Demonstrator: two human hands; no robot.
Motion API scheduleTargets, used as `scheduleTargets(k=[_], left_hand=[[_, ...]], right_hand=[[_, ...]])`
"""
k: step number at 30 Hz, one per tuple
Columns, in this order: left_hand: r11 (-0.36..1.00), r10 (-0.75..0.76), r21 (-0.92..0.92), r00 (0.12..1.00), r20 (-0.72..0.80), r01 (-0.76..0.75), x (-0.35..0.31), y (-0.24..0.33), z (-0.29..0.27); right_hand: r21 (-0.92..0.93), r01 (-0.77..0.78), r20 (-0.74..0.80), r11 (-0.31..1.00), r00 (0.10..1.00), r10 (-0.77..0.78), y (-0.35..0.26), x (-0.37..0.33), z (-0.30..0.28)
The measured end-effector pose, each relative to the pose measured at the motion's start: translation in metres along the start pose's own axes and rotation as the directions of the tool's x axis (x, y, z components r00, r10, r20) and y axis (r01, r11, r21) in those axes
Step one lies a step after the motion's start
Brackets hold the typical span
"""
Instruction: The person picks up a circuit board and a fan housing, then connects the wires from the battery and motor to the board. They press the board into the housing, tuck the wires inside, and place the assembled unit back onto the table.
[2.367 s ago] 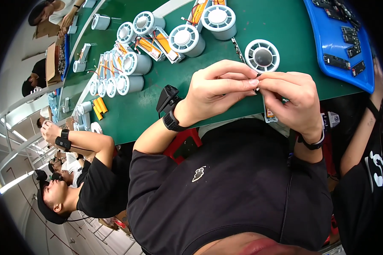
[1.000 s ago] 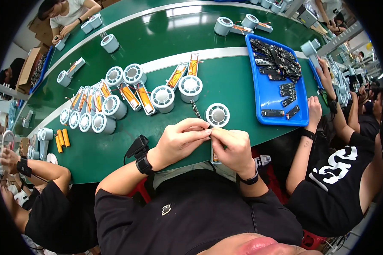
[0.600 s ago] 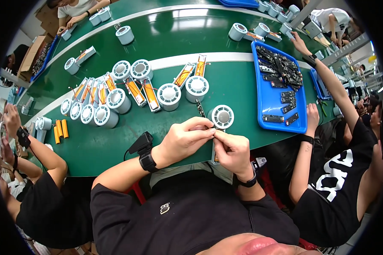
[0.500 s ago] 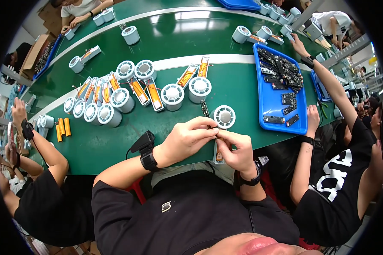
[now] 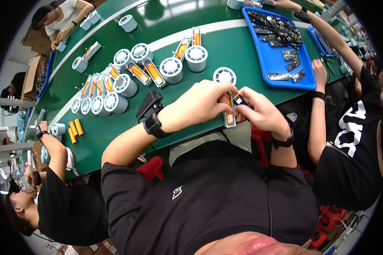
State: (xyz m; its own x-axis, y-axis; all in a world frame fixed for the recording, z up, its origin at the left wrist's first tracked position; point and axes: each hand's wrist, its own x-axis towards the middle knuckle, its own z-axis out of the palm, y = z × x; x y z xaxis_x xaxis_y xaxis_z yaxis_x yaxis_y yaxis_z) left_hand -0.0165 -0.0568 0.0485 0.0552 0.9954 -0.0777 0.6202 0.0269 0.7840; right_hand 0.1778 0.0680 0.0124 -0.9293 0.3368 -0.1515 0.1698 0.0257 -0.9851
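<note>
Just beyond my hands is a light-blue round housing (image 5: 224,75) with a vented rim. Its open handle points toward me, and an orange battery (image 5: 230,119) lies inside it. My left hand (image 5: 198,104) is closed in a pinch over the handle's upper part, near thin wires; what lies between its fingertips is too small to make out. Close beside it on the right, my right hand (image 5: 263,111) grips a small black circuit board (image 5: 240,100) between thumb and fingers. The board is tilted above the handle. My fingers hide part of the handle and wires.
Several similar housings with batteries (image 5: 125,85) stand to the left on the green table (image 5: 174,117). Loose orange batteries (image 5: 75,129) lie further left. A blue tray (image 5: 287,78) of circuit boards is at right, beside a co-worker's hand (image 5: 319,74). Other people sit around.
The view has shifted and tilted. The circuit board stood up beyond my left fingers; now it is in my right hand. My fingertips, together before, are slightly apart over the handle.
</note>
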Motion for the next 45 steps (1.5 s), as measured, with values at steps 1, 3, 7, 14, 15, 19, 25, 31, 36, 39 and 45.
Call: scheduleTargets(k=[1,3,7,14,15,19,25,31,36,39,45], left_hand=[[1.0,-0.005,0.003,1.0,0.024,0.005,0.008,-0.001,-0.002],[0.72,0.48,0.612,0.872,-0.1,-0.326,0.021,-0.006,-0.002],[0.65,0.587,0.505,0.797,0.14,-0.568,0.041,-0.026,-0.005],[0.799,0.539,0.408,0.826,-0.164,-0.441,0.026,-0.04,0.027],[0.822,0.501,0.407,0.845,-0.186,-0.398,0.021,-0.037,0.029],[0.828,0.518,0.409,0.802,-0.297,-0.384,0.025,-0.049,0.039],[0.806,0.508,0.501,0.802,-0.314,-0.315,0.027,-0.045,0.034],[0.718,0.468,0.664,0.85,-0.243,-0.206,0.023,-0.03,0.037],[0.602,0.404,0.765,0.913,-0.048,-0.227,0.006,-0.017,0.026],[0.412,0.534,0.891,0.843,-0.067,-0.19,0.007,-0.03,0.029],[0.718,0.581,0.572,0.794,-0.177,-0.397,0.026,-0.045,0.011]], right_hand=[[0.02,-0.004,-0.013,1.0,1.0,0.005,-0.01,0.002,-0.01],[-0.352,-0.064,0.27,0.934,0.948,0.166,-0.046,0.003,-0.02],[-0.887,0.048,0.135,0.459,0.978,0.159,-0.067,-0.006,-0.009],[-0.848,-0.079,-0.252,0.524,0.93,-0.269,-0.012,-0.014,0.011],[-0.701,-0.2,-0.401,0.684,0.904,-0.147,-0.01,-0.012,0.018],[-0.435,0.033,-0.38,0.9,0.9,-0.216,0.002,-0.003,0.031],[-0.621,0.211,-0.178,0.755,0.9,-0.398,0.016,-0.005,0.015],[-0.616,0.171,-0.196,0.769,0.912,-0.36,0.021,-0.009,0.015],[-0.591,0.089,-0.212,0.802,0.942,-0.261,0.017,-0.014,0.017],[-0.589,0.14,-0.23,0.796,0.915,-0.332,0.021,-0.009,0.015],[-0.485,0.088,-0.345,0.87,0.895,-0.282,0.014,0.005,0.014]])
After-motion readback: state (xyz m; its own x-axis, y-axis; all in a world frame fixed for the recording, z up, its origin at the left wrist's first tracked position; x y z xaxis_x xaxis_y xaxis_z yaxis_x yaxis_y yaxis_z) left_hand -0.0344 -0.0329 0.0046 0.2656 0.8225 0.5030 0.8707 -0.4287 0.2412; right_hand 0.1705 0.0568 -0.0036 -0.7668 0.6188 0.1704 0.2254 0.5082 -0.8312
